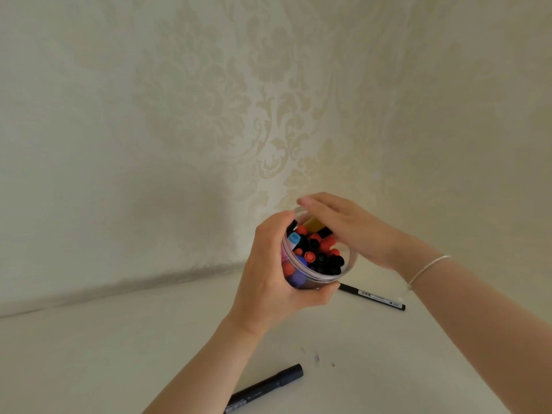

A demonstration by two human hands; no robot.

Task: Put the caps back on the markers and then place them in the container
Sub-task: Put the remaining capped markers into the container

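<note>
On the left, the left hand [268,282] is wrapped round the clear container [349,268], thumb under its near side and fingers over the rim, holding it tipped toward the camera above the bench [119,354]; it should keep that grip firm and level the container so the packed markers [316,252] cannot slide out. Across the mouth, the right hand [343,225] lies flat with straight fingers on the marker tops, gripping nothing, and would do best to press them down gently and evenly. Two black markers wait on the bench, one [265,386] near the front edge and one [373,297] just right of the container, so room must be left for them.
</note>
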